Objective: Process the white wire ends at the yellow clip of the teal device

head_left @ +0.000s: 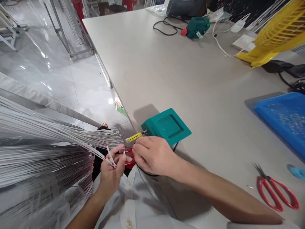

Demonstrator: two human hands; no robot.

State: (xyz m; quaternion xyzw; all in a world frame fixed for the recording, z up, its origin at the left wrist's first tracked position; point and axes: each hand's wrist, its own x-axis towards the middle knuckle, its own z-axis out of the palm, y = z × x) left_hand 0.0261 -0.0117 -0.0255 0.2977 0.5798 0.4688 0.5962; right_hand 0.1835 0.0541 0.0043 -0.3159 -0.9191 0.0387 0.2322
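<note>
My left hand [110, 174] is closed around the ends of several thin white wires [94, 148], some with red tips. One wire end stands up between its thumb and fingers. Just to the right, my right hand [154, 155] is closed with its fingertips pinched; whatever they hold is hidden. Beyond my right hand, a teal device with a recessed square top [170, 125] sits at the table's edge. From its near left corner juts a yellow piece with a metal end [134, 137]. A red object [130, 163] shows partly below and between my hands.
Long bundles of white wires [35, 124] hang at the left. On the table [202, 92] lie red-handled scissors [274, 190], a blue tray [283, 117], a small blue item [297, 171], a yellow fan [274, 31] and a dark green device with a red knob [197, 28].
</note>
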